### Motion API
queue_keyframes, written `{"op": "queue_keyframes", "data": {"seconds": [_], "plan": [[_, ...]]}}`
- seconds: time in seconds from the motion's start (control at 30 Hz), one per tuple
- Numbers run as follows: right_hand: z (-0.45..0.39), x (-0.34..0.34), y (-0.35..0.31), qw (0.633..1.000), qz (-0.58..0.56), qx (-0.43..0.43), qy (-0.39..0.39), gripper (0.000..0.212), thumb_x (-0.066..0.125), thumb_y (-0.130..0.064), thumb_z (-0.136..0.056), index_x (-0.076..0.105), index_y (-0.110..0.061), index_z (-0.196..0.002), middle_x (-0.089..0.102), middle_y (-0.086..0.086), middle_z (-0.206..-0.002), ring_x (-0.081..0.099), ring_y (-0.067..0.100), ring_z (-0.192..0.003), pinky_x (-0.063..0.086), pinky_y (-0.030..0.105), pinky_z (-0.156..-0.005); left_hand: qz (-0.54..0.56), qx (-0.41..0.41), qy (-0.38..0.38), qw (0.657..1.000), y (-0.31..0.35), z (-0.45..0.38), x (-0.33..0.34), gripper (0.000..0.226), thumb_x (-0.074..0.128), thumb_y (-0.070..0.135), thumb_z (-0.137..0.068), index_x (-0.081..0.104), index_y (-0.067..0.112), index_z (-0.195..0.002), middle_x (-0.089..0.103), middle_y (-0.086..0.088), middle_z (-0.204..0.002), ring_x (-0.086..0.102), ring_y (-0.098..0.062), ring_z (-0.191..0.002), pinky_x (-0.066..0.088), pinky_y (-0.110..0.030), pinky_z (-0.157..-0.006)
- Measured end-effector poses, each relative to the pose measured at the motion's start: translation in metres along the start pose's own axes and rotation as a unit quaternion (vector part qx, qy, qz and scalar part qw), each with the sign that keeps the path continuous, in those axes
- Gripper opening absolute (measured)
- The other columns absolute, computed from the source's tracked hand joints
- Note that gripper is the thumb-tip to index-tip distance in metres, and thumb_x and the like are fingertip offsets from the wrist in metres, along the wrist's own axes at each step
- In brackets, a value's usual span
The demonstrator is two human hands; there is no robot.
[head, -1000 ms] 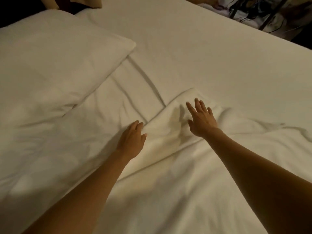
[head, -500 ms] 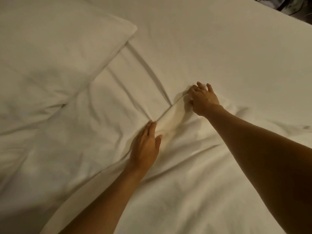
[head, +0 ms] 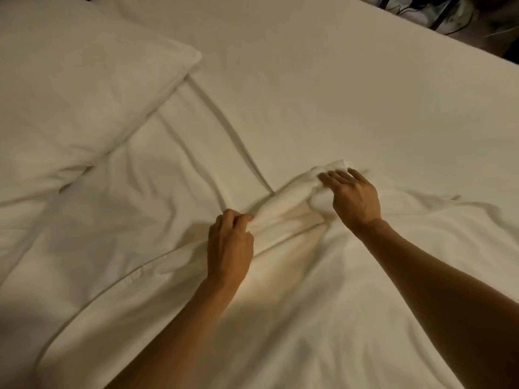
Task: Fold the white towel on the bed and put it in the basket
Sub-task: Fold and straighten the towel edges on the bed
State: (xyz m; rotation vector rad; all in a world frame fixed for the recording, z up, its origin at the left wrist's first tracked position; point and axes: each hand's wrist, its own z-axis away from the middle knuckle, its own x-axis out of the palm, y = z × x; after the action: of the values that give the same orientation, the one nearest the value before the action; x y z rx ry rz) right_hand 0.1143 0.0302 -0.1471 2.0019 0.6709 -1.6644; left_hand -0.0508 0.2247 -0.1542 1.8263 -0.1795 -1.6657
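Note:
The white towel (head: 280,318) lies spread over the near half of the bed (head: 351,94), its far edge bunched into a ridge between my hands. My left hand (head: 229,242) pinches the towel's far edge at the left end of that ridge, fingers curled. My right hand (head: 354,197) grips the towel's far corner, fingers curled over a raised lump of cloth. No basket is in view.
A white pillow (head: 73,99) lies at the far left, with its corner toward the towel. The sheet between pillow and towel is creased. Dark clutter with cables (head: 449,15) sits beyond the bed's far right edge.
Both hands went from lying flat on the towel to gripping its far edge. The edge has lifted and bunched into a ridge between them.

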Motion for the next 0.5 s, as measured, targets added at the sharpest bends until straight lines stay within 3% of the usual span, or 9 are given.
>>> {"op": "queue_keyframes", "data": {"seconds": [0.1,0.2,0.27,0.33,0.37,0.43,0.5], "plan": [[0.047,-0.011,0.023,1.000,0.001,0.022,-0.016,0.057,0.060,0.019,-0.064,0.067,-0.008,-0.113,0.070,0.011,-0.111,0.066,0.027,-0.105,0.043,0.040,-0.099,-0.014,0.060,0.008,0.998,0.014,0.032,0.014,0.032,0.072,-0.005,-0.069,0.071,0.010,-0.098,0.069,-0.009,-0.109,0.068,-0.029,-0.096,0.058,-0.034,-0.082],[0.091,-0.011,0.039,0.997,0.005,0.030,-0.072,0.065,0.063,0.018,-0.067,0.059,-0.010,-0.125,0.064,0.013,-0.122,0.059,0.027,-0.116,0.034,0.038,-0.104,-0.074,0.094,-0.050,0.992,0.016,0.066,0.039,0.043,0.052,0.024,-0.087,0.058,0.009,-0.127,0.056,-0.010,-0.137,0.056,-0.024,-0.125,0.045,-0.038,-0.104],[0.113,-0.008,0.041,0.987,-0.008,0.032,-0.158,0.066,0.053,0.009,-0.082,0.036,-0.013,-0.142,0.042,0.011,-0.145,0.038,0.023,-0.136,0.021,0.031,-0.111,-0.134,0.093,-0.111,0.980,0.015,0.084,0.054,0.064,0.034,0.044,-0.089,0.039,0.010,-0.143,0.040,-0.009,-0.150,0.040,-0.021,-0.137,0.025,-0.038,-0.116],[0.122,-0.006,0.038,0.967,-0.043,0.057,-0.246,0.057,0.034,-0.013,-0.098,0.010,-0.015,-0.150,0.011,0.005,-0.157,0.009,0.018,-0.146,0.008,0.033,-0.117,-0.168,0.094,-0.133,0.972,0.014,0.093,0.063,0.072,0.029,0.051,-0.088,0.027,0.011,-0.148,0.030,-0.009,-0.155,0.032,-0.021,-0.142,0.009,-0.036,-0.114],[0.124,-0.005,0.036,0.958,-0.052,0.071,-0.272,0.055,0.026,-0.022,-0.101,0.004,-0.016,-0.150,0.003,0.004,-0.158,0.000,0.016,-0.146,0.005,0.035,-0.118,-0.177,0.091,-0.134,0.971,0.016,0.093,0.065,0.072,0.028,0.052,-0.089,0.027,0.011,-0.148,0.030,-0.010,-0.155,0.032,-0.022,-0.142,0.008,-0.036,-0.114],[0.124,-0.004,0.032,0.955,-0.058,0.088,-0.277,0.054,0.017,-0.028,-0.100,0.003,-0.015,-0.150,0.002,0.005,-0.159,-0.003,0.017,-0.146,0.002,0.037,-0.118,-0.179,0.080,-0.133,0.972,0.020,0.091,0.066,0.070,0.026,0.052,-0.090,0.032,0.010,-0.145,0.035,-0.010,-0.152,0.037,-0.023,-0.140,0.015,-0.039,-0.112],[0.121,-0.003,0.033,0.964,-0.054,0.084,-0.246,0.060,0.008,-0.037,-0.094,0.012,-0.013,-0.150,0.012,0.008,-0.158,0.005,0.019,-0.146,0.003,0.037,-0.118,-0.169,0.072,-0.126,0.975,0.023,0.089,0.063,0.067,0.019,0.053,-0.094,0.040,0.010,-0.142,0.040,-0.010,-0.150,0.040,-0.023,-0.138,0.021,-0.040,-0.110]]}}
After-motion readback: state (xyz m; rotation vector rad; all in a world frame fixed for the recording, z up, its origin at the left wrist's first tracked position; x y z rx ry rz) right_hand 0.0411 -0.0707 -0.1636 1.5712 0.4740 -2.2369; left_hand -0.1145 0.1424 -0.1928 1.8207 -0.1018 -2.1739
